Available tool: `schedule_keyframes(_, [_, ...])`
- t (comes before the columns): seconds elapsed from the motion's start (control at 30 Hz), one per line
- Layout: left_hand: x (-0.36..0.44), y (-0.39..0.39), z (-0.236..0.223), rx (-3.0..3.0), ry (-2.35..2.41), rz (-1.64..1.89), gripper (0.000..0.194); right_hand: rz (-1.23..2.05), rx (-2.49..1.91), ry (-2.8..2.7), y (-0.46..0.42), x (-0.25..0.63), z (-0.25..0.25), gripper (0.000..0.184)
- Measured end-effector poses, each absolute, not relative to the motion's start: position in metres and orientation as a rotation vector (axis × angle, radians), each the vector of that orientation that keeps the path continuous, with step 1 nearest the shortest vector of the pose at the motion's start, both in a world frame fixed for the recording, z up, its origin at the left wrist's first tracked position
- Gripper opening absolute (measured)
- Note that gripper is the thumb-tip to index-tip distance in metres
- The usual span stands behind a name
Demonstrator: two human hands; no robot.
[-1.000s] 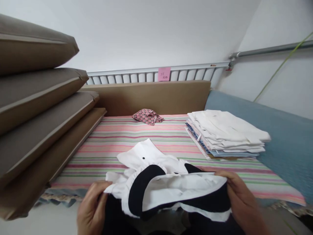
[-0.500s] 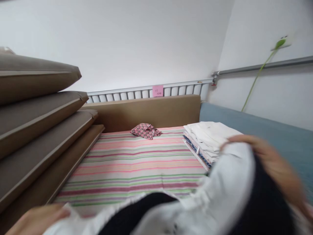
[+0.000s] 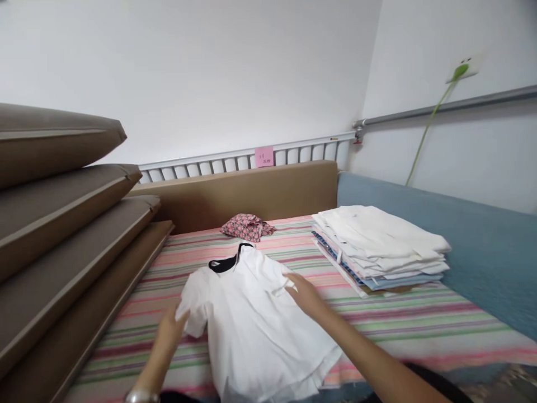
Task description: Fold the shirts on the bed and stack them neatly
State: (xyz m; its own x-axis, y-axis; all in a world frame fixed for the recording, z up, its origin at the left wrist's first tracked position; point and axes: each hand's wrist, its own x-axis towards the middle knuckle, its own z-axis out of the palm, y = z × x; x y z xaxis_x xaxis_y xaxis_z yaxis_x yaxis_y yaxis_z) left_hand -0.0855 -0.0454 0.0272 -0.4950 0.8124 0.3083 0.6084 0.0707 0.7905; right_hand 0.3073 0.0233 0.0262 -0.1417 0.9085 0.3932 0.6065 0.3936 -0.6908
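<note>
A white short-sleeved shirt (image 3: 251,319) with a black-lined collar lies spread on the striped sheet, its collar pointing away from me. My left hand (image 3: 171,327) pinches the edge of its left sleeve. On the other side, my right hand (image 3: 302,292) has its fingers closed at the hem of the right sleeve. To the right is a stack of folded clothes (image 3: 377,238), mostly white on top, with blue and brown layers lower down. Beyond the collar sits a crumpled pink patterned cloth (image 3: 245,226).
Thick brown cushions (image 3: 79,201) are piled along the left. A brown padded board (image 3: 243,190) stands at the back before a white radiator (image 3: 188,168) bearing a pink note (image 3: 264,157). A blue padded side (image 3: 419,207) runs along the right. The striped sheet (image 3: 138,313) covers the surface.
The white garment, bunched and raised close to me before, now lies flat on the sheet. Both hands have moved forward and inward to its sleeves. The folded stack is now fully visible.
</note>
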Motion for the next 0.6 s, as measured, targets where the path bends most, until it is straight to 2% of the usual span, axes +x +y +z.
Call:
schedule_keyframes(0.13, [-0.071, -0.107, -0.058, 1.003, 1.903, 1.254, 0.057, 0.555, -1.507, -1.799, -0.012, 0.367, -0.065, 0.034])
schedule_keyframes(0.23, [-0.042, -0.135, -0.086, 0.814, 1.902, 1.163, 0.060, 0.677, -1.552, -1.678, -0.010, 0.389, -0.081, 0.036])
schedule_keyframes(0.33, [-0.009, -0.140, -0.092, 0.835, 1.934, 1.076, 0.059, 0.722, -1.607, -1.656, 0.002, 0.383, -0.071, 0.034])
schedule_keyframes(0.43, [0.010, -0.135, -0.088, 1.011, 1.936, 1.097, 0.048, 0.681, -1.630, -1.687, 0.005, 0.366, -0.062, 0.033])
schedule_keyframes(0.6, [-0.003, -0.142, -0.075, 1.039, 1.683, 1.021, 0.036, 0.583, -1.591, -1.770, -0.005, 0.358, -0.066, 0.034])
